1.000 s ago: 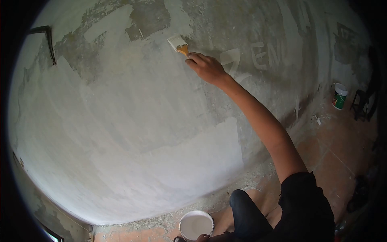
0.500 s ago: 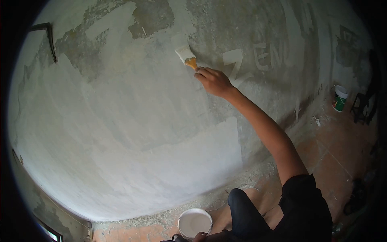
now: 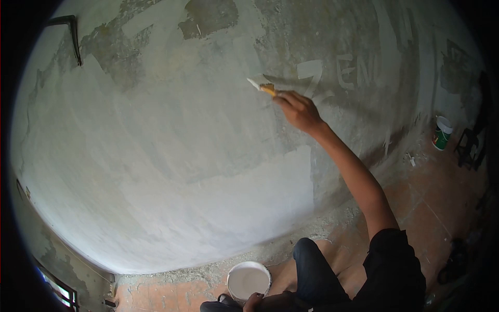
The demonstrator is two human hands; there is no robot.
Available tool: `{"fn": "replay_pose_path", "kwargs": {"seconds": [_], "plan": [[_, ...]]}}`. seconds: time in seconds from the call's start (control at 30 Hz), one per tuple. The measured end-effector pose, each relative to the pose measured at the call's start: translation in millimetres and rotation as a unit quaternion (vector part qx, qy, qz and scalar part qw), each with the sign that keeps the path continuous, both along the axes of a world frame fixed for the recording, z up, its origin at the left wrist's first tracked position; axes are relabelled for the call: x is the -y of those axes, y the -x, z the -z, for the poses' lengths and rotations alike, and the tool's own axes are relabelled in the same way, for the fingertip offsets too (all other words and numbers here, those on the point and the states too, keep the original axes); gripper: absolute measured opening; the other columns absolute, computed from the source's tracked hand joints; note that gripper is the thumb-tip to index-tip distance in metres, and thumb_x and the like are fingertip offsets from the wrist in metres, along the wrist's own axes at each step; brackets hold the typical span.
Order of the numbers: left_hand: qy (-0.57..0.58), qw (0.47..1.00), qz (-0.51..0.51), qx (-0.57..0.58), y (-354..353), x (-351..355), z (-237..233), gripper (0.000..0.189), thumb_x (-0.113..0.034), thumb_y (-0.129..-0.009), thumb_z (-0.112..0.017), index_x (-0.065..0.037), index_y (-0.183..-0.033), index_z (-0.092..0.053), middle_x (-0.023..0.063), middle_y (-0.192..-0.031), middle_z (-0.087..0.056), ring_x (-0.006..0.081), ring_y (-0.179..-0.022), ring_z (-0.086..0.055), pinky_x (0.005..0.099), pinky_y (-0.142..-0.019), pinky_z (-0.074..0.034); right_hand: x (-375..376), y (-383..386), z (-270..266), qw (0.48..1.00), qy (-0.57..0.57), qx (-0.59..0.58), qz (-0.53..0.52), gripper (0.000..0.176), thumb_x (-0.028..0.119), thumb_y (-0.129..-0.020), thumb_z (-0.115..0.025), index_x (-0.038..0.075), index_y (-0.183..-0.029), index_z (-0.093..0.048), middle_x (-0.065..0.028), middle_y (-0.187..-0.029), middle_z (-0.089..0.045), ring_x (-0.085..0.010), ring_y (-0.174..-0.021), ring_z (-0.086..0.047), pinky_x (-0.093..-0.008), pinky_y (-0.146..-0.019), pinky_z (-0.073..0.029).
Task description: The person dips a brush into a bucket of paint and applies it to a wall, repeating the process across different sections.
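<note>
My right hand [image 3: 299, 110] is closed around the yellow handle of a wide flat paintbrush [image 3: 262, 85], arm stretched out toward the wall. White paint coats the bristles, which point up and left and overlap the patchy grey-and-white wall [image 3: 197, 125] in this view. Low in the frame, my left hand [image 3: 253, 300] is right at the near rim of a round white bucket [image 3: 229, 281] with pale liquid in it. Most of that hand's fingers are hidden, so I cannot tell whether it grips the rim.
Painted letters [image 3: 347, 73] show right of the brush. A dark bent bracket [image 3: 73, 36] sticks out at the upper left. A green-and-white paint bucket [image 3: 441, 136] and a dark stool [image 3: 468, 149] stand at the right on the tiled floor [image 3: 410, 208]. Debris lines the wall's foot.
My right hand and the paintbrush have moved right and slightly down, and the brush has turned more edge-on. The whole view has shifted a little. My left hand stays by the bucket.
</note>
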State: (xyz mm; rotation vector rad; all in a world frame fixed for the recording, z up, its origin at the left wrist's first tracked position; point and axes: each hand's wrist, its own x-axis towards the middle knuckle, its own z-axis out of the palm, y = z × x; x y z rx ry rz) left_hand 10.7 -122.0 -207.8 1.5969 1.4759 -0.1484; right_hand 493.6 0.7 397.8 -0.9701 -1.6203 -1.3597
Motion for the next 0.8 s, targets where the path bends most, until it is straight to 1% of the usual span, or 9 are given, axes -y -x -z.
{"fn": "replay_pose_path", "kwargs": {"seconds": [0.07,0.17,0.27,0.37,0.47,0.5,0.57,0.67,0.8], "plan": [[0.000,1.000,-0.009,0.018,-2,2,-4,0.043,-0.033,-0.077,-0.051,0.003,-0.100,-0.057,0.0217,-0.095,-0.059,0.0322,-0.093,-0.056,0.0361,-0.082,-0.042,4,-4,-18,1.000,-0.027,0.000,0.012,0.018,-0.002,-0.070,-0.055,0.001,-0.087,-0.059,-0.0088,-0.087,-0.059,-0.0205,-0.080,-0.059,-0.0275,-0.063,-0.052],[-0.016,0.999,0.026,0.019,5,-6,32,0.041,-0.031,-0.078,-0.049,0.003,-0.099,-0.058,0.0220,-0.097,-0.059,0.0329,-0.094,-0.055,0.0368,-0.083,-0.042,5,-6,-49,0.997,-0.071,0.004,0.031,0.019,-0.002,-0.070,-0.056,0.000,-0.088,-0.059,-0.0086,-0.088,-0.058,-0.0202,-0.080,-0.059,-0.0273,-0.062,-0.052],[-0.018,0.999,0.027,0.016,-4,-6,14,0.041,-0.031,-0.078,-0.049,0.003,-0.099,-0.058,0.0221,-0.098,-0.058,0.0330,-0.095,-0.055,0.0369,-0.083,-0.041,-6,-2,-82,0.995,-0.099,0.024,0.024,0.020,-0.002,-0.069,-0.056,0.001,-0.088,-0.058,-0.0081,-0.088,-0.057,-0.0198,-0.080,-0.058,-0.0268,-0.061,-0.052],[-0.018,0.999,0.028,0.008,-11,-2,-18,0.041,-0.031,-0.078,-0.049,0.003,-0.099,-0.058,0.0222,-0.099,-0.058,0.0332,-0.095,-0.055,0.0370,-0.083,-0.041,-22,13,-104,0.988,-0.130,0.076,0.031,0.015,-0.001,-0.068,-0.056,0.003,-0.083,-0.056,-0.0070,-0.084,-0.056,-0.0184,-0.078,-0.057,-0.0260,-0.060,-0.052],[-0.015,0.999,0.032,-0.004,-8,4,-36,0.040,-0.031,-0.078,-0.049,0.003,-0.099,-0.058,0.0224,-0.099,-0.058,0.0333,-0.096,-0.054,0.0372,-0.084,-0.041,-36,26,-102,0.990,-0.056,0.102,0.082,0.014,0.000,-0.068,-0.057,0.003,-0.081,-0.055,-0.0053,-0.087,-0.056,-0.0178,-0.081,-0.056,-0.0258,-0.065,-0.052],[-0.014,0.999,0.031,-0.006,-4,3,-30,0.040,-0.031,-0.078,-0.049,0.003,-0.099,-0.058,0.0224,-0.099,-0.058,0.0333,-0.096,-0.054,0.0372,-0.084,-0.041,-36,28,-92,0.990,-0.055,0.100,0.082,0.014,0.000,-0.068,-0.057,0.003,-0.081,-0.055,-0.0053,-0.087,-0.056,-0.0178,-0.081,-0.056,-0.0258,-0.065,-0.052],[0.018,1.000,-0.009,-0.020,-8,0,-25,0.040,-0.031,-0.079,-0.048,0.002,-0.099,-0.058,0.0225,-0.101,-0.057,0.0335,-0.098,-0.053,0.0367,-0.085,-0.040,-35,34,-72,0.989,0.031,0.115,0.090,0.012,0.000,-0.069,-0.056,0.003,-0.080,-0.054,-0.0062,-0.090,-0.056,-0.0174,-0.085,-0.055,-0.0255,-0.066,-0.051],[-0.007,0.998,0.035,0.059,-6,2,-28,0.041,-0.031,-0.080,-0.047,0.002,-0.101,-0.057,0.0222,-0.102,-0.057,0.0331,-0.099,-0.053,0.0358,-0.085,-0.040,-20,38,-61,0.991,0.022,0.103,0.084,0.015,0.000,-0.069,-0.056,0.002,-0.084,-0.055,-0.0066,-0.093,-0.055,-0.0175,-0.086,-0.054,-0.0260,-0.067,-0.051],[-0.002,0.998,0.035,0.047,-8,-1,-29,0.041,-0.032,-0.080,-0.046,0.002,-0.101,-0.057,0.0222,-0.101,-0.057,0.0330,-0.098,-0.053,0.0357,-0.085,-0.040,-18,40,-81,0.995,-0.023,0.070,0.070,0.019,-0.001,-0.069,-0.055,0.001,-0.089,-0.055,-0.0061,-0.092,-0.055,-0.0186,-0.085,-0.054,-0.0267,-0.066,-0.052]]}}
